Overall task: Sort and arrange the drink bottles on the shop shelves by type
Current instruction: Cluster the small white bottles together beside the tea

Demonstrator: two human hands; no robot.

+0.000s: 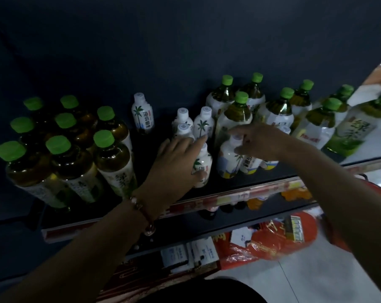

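On a dark shelf point(229, 184) stand several green-capped tea bottles at the left point(73, 158) and several more at the right point(235, 114). Small white bottles with a palm-tree print fill the middle; one point(142, 113) stands alone at the back. My left hand point(174, 162) reaches in with straight fingers, and its thumb and palm lie against a front white bottle point(203, 165). My right hand point(257, 139) curls its fingers over the top of another white bottle point(230, 159). More white bottles point(203, 122) stand behind my hands.
The shelf's front edge carries a red and yellow price strip point(218, 202). A lower shelf point(185, 228) holds dark bottles. Red plastic packages point(272, 243) and white cards point(185, 252) lie below, beside a white tiled floor point(316, 276). A large green-tea bottle point(355, 130) leans at the far right.
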